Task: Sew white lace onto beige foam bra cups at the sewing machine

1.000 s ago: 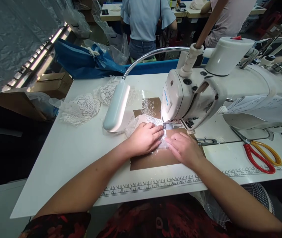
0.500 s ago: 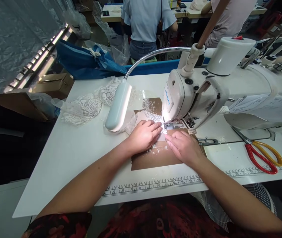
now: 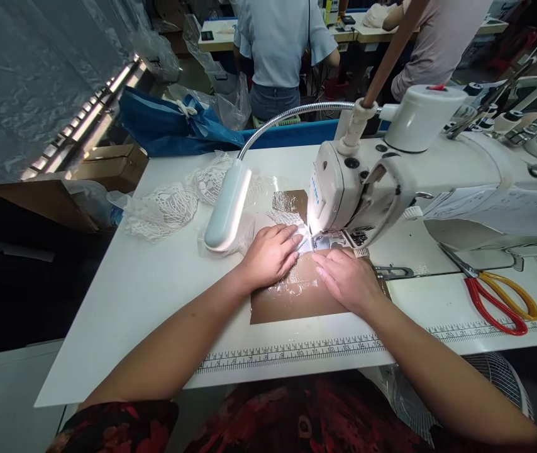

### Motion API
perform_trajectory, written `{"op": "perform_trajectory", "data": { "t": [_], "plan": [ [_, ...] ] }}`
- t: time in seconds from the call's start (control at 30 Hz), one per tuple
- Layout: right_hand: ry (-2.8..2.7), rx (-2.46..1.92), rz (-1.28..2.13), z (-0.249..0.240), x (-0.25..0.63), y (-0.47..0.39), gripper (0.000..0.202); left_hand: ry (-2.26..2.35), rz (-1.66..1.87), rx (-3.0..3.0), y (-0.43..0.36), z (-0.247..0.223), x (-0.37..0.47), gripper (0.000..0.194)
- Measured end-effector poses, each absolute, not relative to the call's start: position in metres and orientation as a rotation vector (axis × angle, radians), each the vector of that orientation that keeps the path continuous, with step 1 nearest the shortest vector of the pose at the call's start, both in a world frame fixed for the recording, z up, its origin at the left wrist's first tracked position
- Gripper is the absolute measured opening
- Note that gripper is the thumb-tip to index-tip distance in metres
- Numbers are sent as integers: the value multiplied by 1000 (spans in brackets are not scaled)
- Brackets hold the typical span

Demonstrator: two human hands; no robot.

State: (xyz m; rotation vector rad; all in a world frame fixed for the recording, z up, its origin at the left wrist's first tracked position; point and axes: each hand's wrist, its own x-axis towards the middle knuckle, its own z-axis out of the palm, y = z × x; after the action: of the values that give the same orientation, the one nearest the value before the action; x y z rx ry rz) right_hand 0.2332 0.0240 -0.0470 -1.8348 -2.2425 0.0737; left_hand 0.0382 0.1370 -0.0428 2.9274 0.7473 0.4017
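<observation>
A white sewing machine (image 3: 339,189) stands on the white table, its needle area brightly lit. Under the needle lies white lace fabric (image 3: 287,218). My left hand (image 3: 272,255) rests on this fabric just left of the needle, fingers lying flat and slightly spread. My right hand (image 3: 346,277) is just in front of the needle, its fingers pressed together at the fabric's near edge; what is between them is too small to make out. Both hands are over a brown taped sheet (image 3: 297,303) on the table.
A lamp head (image 3: 227,207) hangs left of the machine. Lace pieces (image 3: 162,211) lie at the back left. Scissors (image 3: 495,296) with red and yellow handles lie right. A printed ruler (image 3: 297,353) follows the front edge. A person (image 3: 275,44) in light blue sits beyond.
The view has shifted slightly. My left hand has drawn a little left and down from the needle, and the lace beside it has changed shape. My right hand has barely moved.
</observation>
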Motion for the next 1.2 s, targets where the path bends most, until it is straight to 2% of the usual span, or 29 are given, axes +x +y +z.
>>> {"op": "perform_trajectory", "data": {
  "t": [0.13,0.37,0.57,0.67,0.8,0.9,0.97,1.03,1.1,1.2],
  "plan": [
    [-2234,-1817,138,-44,234,24,37,790,472,2863,137,-47,36,44],
    [-2160,-1785,285,-16,267,-8,34,884,542,2702,140,-41,25,27],
    [-2312,-1916,-29,-30,314,-41,37,249,282,2448,86,-10,0,21],
    [-2343,-1889,-89,-40,323,-45,38,289,376,2353,69,0,-5,35],
    [-2401,-1872,-104,-43,326,-41,41,688,534,2259,83,3,-5,50],
    [-2429,-1920,-137,-42,326,-36,41,909,383,2131,99,1,1,69],
    [-2435,-1989,-125,-41,326,-33,44,955,278,2028,105,-2,5,73],
    [-2422,-2053,-77,-39,326,-32,47,957,252,1941,106,-6,8,66],
    [-2377,-2069,5,-36,323,-31,48,935,254,1845,105,-10,9,48],
    [-2221,-1938,201,-29,310,-30,46,847,255,1655,101,-13,8,32]
  ]
}}
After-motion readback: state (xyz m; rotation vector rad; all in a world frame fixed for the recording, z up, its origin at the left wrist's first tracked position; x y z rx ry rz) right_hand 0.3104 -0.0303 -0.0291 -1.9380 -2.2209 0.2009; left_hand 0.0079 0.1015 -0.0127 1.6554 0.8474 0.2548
